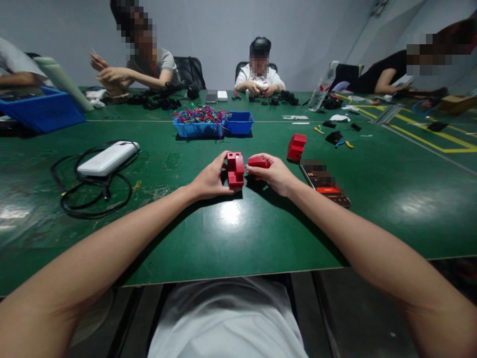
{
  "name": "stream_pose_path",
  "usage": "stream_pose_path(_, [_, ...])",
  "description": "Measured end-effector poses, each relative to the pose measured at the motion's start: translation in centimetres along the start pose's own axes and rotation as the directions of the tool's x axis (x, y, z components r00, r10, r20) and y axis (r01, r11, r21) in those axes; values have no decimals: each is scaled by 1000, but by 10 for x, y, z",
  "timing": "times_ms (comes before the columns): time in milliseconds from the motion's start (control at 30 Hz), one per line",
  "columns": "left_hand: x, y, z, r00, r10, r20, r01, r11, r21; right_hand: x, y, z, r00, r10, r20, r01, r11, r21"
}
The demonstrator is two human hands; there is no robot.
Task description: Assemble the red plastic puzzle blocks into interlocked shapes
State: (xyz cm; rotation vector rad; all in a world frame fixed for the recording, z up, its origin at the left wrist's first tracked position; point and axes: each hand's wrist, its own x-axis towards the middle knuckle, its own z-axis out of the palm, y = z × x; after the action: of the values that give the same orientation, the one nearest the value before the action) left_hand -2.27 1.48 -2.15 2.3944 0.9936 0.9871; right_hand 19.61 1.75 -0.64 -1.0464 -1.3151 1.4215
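Observation:
On the green table, my left hand (212, 178) is closed round a red block (235, 170) that has holes in its top and a curved part on its right side. Just to the right, my right hand (274, 174) pinches a smaller red piece (258, 162) between thumb and fingers. A narrow gap separates the two red parts. Beyond my right hand stands another red block (296, 147), touched by neither hand. A phone (324, 183) with a lit screen lies right of my right wrist.
A white power bank (109, 158) with coiled black cable lies at the left. Blue bins (238, 123), one full of coloured wires, stand ahead at the centre. A plastic bottle (323, 87), pliers and black parts are farther right. Several people sit around the table (231, 248).

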Motion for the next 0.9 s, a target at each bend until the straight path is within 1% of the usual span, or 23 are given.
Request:
stream_pose_path(67, [0, 0, 0, 1000, 5, 1, -5, 1000, -4, -2, -3, 1, 999, 27, -22, -27, 1000, -3])
stream_pose_path(167, [0, 0, -1, 1000, 5, -2, -5, 1000, 0, -4, -6, 3, 996, 82, -24, -83, 996, -32])
stream_pose_path(267, [0, 0, -1, 1000, 3, 0, -3, 1000, 0, -6, -7, 4, 995, 92, -40, -95, 991, -93])
stream_pose_path(467, [0, 0, -1, 1000, -10, -1, 10, 1000, -2, -10, -8, 8, 994, 64, -86, -81, 976, -201])
stream_pose_path(700, [1, 0, 0, 1000, -10, 4, 10, 1000, -6, -9, -6, 8, 994, 14, -107, -39, 971, -238])
stream_pose_path(900, [1, -1, 1, 1000, -12, 2, 13, 1000, -8, -7, -4, 5, 995, -14, -97, -12, 965, -262])
